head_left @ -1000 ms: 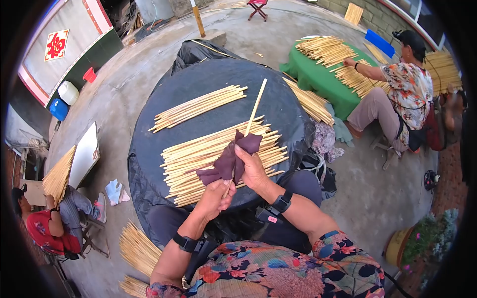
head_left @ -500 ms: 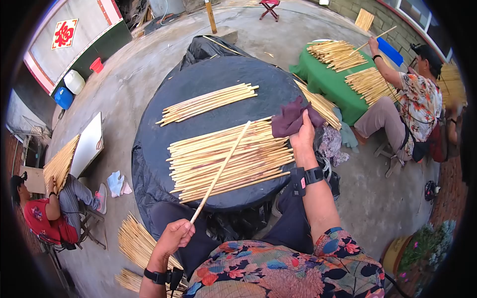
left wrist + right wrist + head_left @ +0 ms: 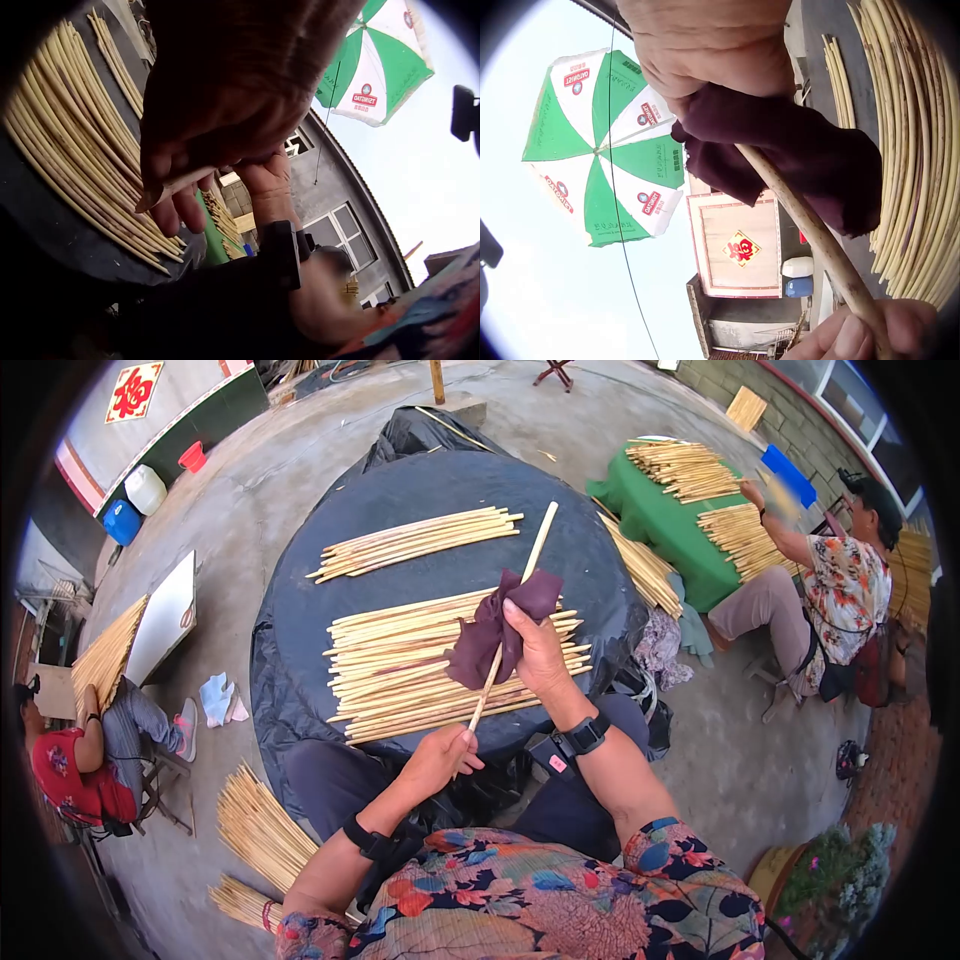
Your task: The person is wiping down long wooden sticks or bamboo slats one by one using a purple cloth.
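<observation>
My left hand (image 3: 442, 756) pinches the lower end of a pale peeled stick (image 3: 541, 540), which slants up and away over the round table. Higher on that stick, my right hand (image 3: 537, 650) grips a dark purple cloth (image 3: 487, 637) folded around it. In the right wrist view the cloth (image 3: 780, 150) wraps the stick (image 3: 810, 225), whose near end sits between the left fingers (image 3: 851, 337). The stick's tip (image 3: 154, 199) pokes out past the left fingers in the left wrist view. Beneath the hands lies a wide row of similar sticks (image 3: 400, 670).
A smaller bundle of sticks (image 3: 415, 542) lies farther back on the black-covered table (image 3: 300, 630). More bundles (image 3: 255, 825) stand at lower left. One person (image 3: 850, 580) sits by a green-covered table (image 3: 640, 510) at right, another (image 3: 85, 760) at left. A flowerpot (image 3: 775, 875) stands lower right.
Half a second ago the cloth was off the stick, held out to the right. Since then the right hand has brought it back around the stick, and the left hand has moved up and right.
</observation>
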### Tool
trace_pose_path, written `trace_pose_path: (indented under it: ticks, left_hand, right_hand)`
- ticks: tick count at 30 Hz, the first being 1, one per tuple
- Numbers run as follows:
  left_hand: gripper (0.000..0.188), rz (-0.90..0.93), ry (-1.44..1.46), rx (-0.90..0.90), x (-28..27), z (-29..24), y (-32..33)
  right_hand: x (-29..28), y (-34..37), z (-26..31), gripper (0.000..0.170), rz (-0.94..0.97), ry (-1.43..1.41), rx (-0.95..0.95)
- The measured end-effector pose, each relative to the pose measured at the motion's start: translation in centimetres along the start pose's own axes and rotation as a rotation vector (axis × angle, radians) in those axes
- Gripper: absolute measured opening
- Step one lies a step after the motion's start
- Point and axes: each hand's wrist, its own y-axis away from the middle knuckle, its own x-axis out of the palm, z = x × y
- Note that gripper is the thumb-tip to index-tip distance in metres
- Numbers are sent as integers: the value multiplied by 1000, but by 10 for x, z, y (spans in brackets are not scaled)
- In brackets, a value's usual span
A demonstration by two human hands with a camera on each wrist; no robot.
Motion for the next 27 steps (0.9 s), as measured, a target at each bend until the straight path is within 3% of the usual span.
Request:
trace_pose_path:
  ticks: [2,4,5,8,10,14,16,18,22,24,25,27]
  left_hand:
    - [27,23,-55,-51,-7,4,-4]
    - [25,-72,-492,315,-13,-11,0]
    - [26,-70,-456,180,-19,-21,3]
    - [25,-306,-438,330,-38,-42,12]
    - [25,-545,-607,526,-47,-65,22]
    - [36,-765,-1093,963,-60,-111,46]
    - [35,-740,-1441,927,-65,-117,56]
    - [35,-761,-1614,744,-68,-114,60]
    - [25,-767,-1677,677,-79,-98,75]
    - [11,-575,-1627,359,-82,-84,79]
    - [8,-609,-1657,543,-85,-78,79]
    - [11,-537,-1569,586,-83,-75,84]
  right_hand:
    - [3,0,-1,28,-68,140,-134]
    - [2,2,2,27,-74,226,-138]
    - [5,6,5,26,-69,344,-165]
    - [16,14,4,25,2,534,-171]
    - [20,20,-5,29,115,805,-173]
    - [78,42,17,30,389,1223,236]
    - [59,32,-21,26,662,1457,-336]
    - [67,31,-23,23,725,1505,-345]
    - [71,32,-18,19,836,1653,-479]
    - [64,29,-21,16,896,1699,-551]
    - [64,29,-15,15,945,1803,-582]
    - [67,31,-3,12,1033,1933,-652]
